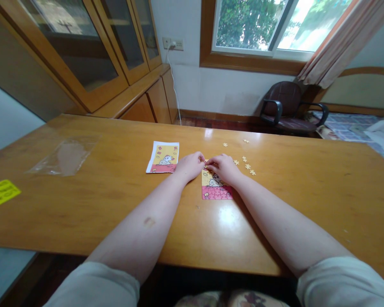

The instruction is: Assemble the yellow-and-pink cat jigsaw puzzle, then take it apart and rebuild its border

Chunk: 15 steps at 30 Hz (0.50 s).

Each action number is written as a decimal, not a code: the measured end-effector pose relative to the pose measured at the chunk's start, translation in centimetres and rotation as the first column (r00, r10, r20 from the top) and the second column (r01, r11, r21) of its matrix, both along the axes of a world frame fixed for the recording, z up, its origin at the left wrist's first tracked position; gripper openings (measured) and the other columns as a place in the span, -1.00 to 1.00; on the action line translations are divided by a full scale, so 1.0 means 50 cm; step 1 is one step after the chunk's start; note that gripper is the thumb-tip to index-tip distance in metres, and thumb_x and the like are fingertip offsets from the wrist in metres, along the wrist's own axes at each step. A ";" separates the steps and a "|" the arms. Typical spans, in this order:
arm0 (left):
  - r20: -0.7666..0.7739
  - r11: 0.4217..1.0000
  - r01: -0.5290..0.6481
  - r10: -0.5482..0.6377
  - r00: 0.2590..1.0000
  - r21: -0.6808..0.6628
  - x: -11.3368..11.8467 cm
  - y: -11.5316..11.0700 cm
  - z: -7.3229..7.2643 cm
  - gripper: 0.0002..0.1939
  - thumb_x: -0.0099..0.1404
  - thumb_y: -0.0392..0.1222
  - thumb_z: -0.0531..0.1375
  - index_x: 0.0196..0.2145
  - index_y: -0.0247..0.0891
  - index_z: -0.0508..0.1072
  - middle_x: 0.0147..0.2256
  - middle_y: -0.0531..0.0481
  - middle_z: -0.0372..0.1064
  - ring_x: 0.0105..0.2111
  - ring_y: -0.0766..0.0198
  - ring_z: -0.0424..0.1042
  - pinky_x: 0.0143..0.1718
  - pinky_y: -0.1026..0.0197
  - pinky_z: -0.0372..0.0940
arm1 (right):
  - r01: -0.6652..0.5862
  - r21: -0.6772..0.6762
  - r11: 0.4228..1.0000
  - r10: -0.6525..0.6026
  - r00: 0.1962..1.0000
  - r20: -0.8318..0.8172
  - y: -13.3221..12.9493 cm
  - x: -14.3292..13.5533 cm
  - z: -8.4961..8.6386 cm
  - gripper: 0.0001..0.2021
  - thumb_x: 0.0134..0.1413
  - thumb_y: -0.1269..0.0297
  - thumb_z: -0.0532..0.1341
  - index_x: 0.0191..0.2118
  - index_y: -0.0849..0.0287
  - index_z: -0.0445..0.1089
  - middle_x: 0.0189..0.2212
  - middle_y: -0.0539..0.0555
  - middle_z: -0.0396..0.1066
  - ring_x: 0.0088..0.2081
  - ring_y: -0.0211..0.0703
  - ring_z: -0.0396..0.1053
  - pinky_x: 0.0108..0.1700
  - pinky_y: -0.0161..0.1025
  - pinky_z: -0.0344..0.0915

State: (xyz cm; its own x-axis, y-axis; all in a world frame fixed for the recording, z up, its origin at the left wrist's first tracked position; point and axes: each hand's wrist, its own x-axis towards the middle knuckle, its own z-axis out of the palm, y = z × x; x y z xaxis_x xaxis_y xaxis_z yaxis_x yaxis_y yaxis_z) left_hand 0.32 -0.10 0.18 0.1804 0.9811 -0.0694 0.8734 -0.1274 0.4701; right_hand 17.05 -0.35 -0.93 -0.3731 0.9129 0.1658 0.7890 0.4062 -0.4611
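Observation:
A partly assembled jigsaw puzzle [216,193] lies flat on the wooden table, pink along its near side and yellow with a white cartoon animal above. My left hand [191,165] is at its upper left corner, fingers bent and pinched together. Over its upper part is my right hand [223,167], its fingertips closed on a small puzzle piece [206,162] and meeting the left fingertips. Whether the left fingers grip anything is too small to make out. Left of the hands lies a reference picture [164,158] with the same yellow and pink design.
Loose puzzle pieces [248,166] lie right of my right hand, and others [225,145] farther back. A clear plastic bag [67,157] and a yellow label [1,194] are on the table's left side. Beyond the far edge stands an office chair [286,106].

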 end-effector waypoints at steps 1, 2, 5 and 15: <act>-0.002 1.000 0.000 0.000 1.000 0.003 0.000 0.000 0.000 -0.76 0.24 -0.10 0.09 -0.18 -0.14 0.45 -0.21 -0.04 0.50 -0.24 0.13 0.44 -0.24 0.17 0.27 | -0.001 0.008 1.000 0.001 1.000 0.012 0.001 0.000 -0.001 -0.89 0.09 0.25 0.28 -0.27 0.07 0.55 -0.38 0.06 0.53 -0.27 -0.11 0.30 -0.18 -0.22 0.13; -0.004 1.000 0.001 -0.001 1.000 0.006 0.001 -0.001 0.001 -0.76 0.24 -0.10 0.09 -0.18 -0.14 0.45 -0.21 -0.04 0.50 -0.24 0.13 0.44 -0.24 0.17 0.27 | -0.004 0.017 1.000 0.004 1.000 0.022 0.002 0.001 -0.002 -0.89 0.09 0.25 0.27 -0.28 0.07 0.55 -0.38 0.06 0.53 -0.27 -0.12 0.29 -0.18 -0.22 0.12; -0.005 1.000 0.006 -0.006 1.000 0.005 0.002 -0.002 0.003 -0.76 0.23 -0.13 0.08 -0.18 -0.15 0.45 -0.21 -0.04 0.50 -0.23 0.14 0.44 -0.22 0.18 0.28 | -0.028 0.037 0.999 0.026 0.999 0.047 0.005 0.003 -0.007 -0.90 0.11 0.27 0.26 -0.28 0.06 0.55 -0.32 0.05 0.53 -0.25 -0.14 0.29 -0.16 -0.22 0.09; -0.003 1.000 0.009 -0.009 1.000 0.011 0.000 -0.001 0.002 -0.79 0.23 -0.15 0.08 -0.20 -0.13 0.44 -0.21 -0.02 0.50 -0.23 0.14 0.44 -0.24 0.19 0.28 | -0.018 0.085 0.996 0.014 0.999 0.049 -0.008 0.006 -0.003 -0.84 0.14 0.29 0.18 -0.25 0.09 0.53 -0.26 0.08 0.51 -0.16 -0.07 0.30 -0.12 -0.16 0.05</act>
